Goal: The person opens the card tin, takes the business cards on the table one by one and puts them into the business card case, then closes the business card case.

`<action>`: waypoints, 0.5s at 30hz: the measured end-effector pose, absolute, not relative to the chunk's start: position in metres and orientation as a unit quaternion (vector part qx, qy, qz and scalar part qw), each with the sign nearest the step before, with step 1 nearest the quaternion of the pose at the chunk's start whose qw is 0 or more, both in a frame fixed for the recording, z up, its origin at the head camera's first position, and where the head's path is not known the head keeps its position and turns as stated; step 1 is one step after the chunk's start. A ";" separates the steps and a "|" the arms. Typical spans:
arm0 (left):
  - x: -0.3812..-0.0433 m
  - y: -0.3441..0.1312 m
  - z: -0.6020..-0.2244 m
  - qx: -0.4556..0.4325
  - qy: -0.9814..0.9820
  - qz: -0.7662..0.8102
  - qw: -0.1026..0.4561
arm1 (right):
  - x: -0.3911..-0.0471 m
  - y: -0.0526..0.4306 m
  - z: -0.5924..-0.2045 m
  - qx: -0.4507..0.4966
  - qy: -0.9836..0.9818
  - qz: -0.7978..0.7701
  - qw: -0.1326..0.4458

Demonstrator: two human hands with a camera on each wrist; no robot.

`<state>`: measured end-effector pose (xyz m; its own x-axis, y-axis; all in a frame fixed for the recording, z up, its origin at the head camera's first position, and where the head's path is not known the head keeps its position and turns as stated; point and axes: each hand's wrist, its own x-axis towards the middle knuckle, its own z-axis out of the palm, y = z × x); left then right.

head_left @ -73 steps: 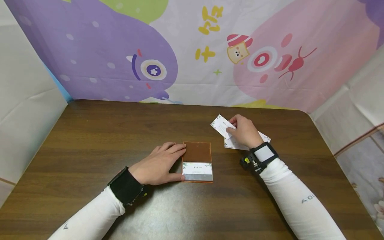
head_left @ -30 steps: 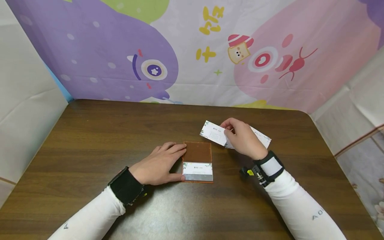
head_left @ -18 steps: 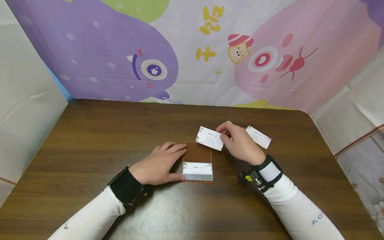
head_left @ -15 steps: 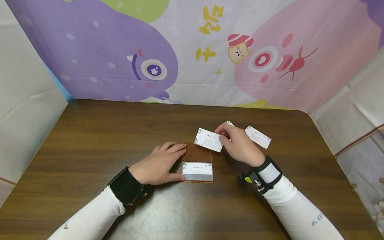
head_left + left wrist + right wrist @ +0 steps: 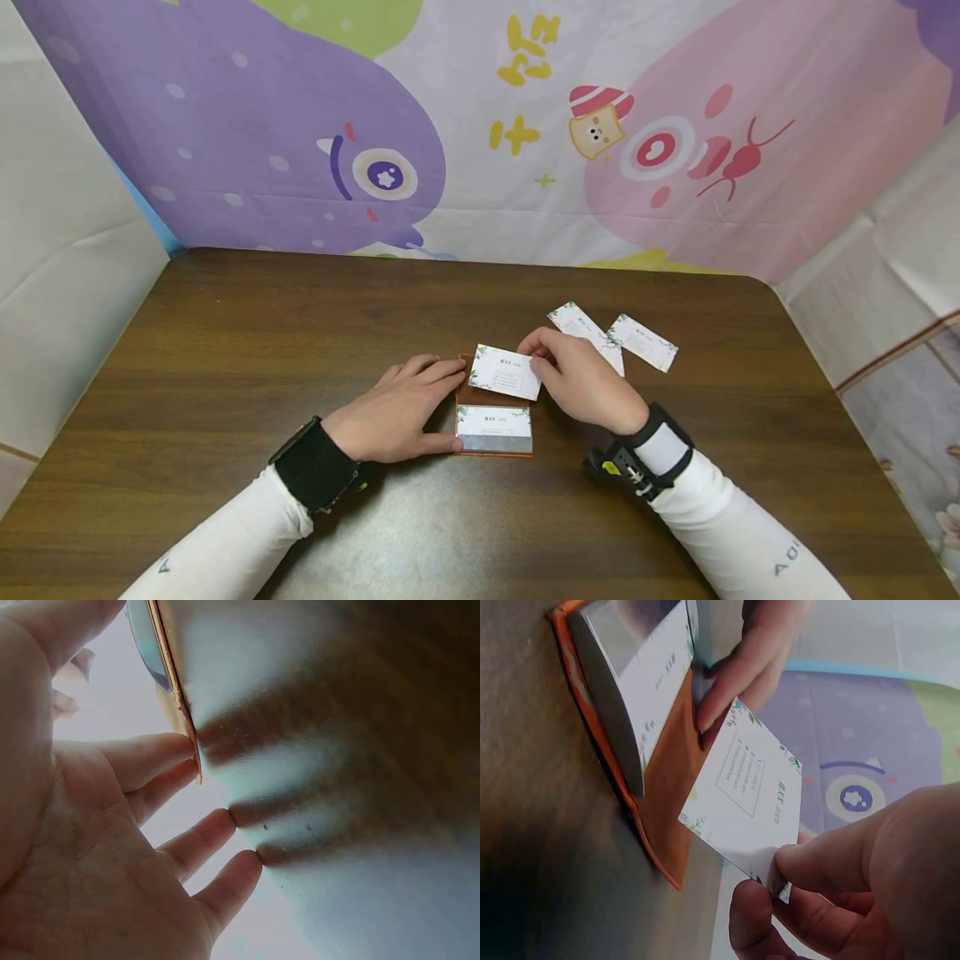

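A brown leather card holder (image 5: pixel 495 455) lies on the table, with a white business card (image 5: pixel 493 421) in its clear pocket. My left hand (image 5: pixel 397 412) rests at the holder's left edge, fingers fairly straight, touching it with thumb and fingertips. My right hand (image 5: pixel 588 379) pinches one business card (image 5: pixel 504 371) by its right end, between thumb and fingers. That card is held over the holder's upper part, above the pocketed card; in the right wrist view the held card (image 5: pixel 746 787) is tilted and apart from the leather (image 5: pixel 667 825).
Two more business cards lie on the table behind my right hand: one slanted card (image 5: pixel 583 321), partly hidden by the hand, and another card (image 5: pixel 643 342) to its right, their edges meeting. A cartoon-print cloth (image 5: pixel 480 225) hangs along the back of the brown wooden table (image 5: pixel 262 333).
My right hand has drawn one card off the others and carried it left and nearer, over the holder. The cards left behind now lie spread apart. My left hand has stayed in place.
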<state>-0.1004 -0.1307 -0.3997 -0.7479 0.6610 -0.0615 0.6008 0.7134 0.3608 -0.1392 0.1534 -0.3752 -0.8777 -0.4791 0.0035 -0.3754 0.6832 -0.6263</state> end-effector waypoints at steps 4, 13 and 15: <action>-0.100 -0.130 -0.399 0.343 0.920 0.163 0.094 | -0.136 0.149 -0.377 -0.242 0.912 -0.321 0.080; -0.100 -0.130 -0.399 0.340 0.921 0.165 0.097 | -0.130 0.143 -0.381 -0.240 0.912 -0.320 0.092; -0.100 -0.130 -0.399 0.339 0.921 0.164 0.100 | -0.130 0.142 -0.382 -0.241 0.912 -0.318 0.095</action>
<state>-0.1003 -0.1305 -0.3991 -0.7509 0.6564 -0.0731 0.5911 0.7173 0.3688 -0.1297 0.1421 -0.3818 -0.8660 -0.4997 -0.0189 -0.3793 0.6810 -0.6264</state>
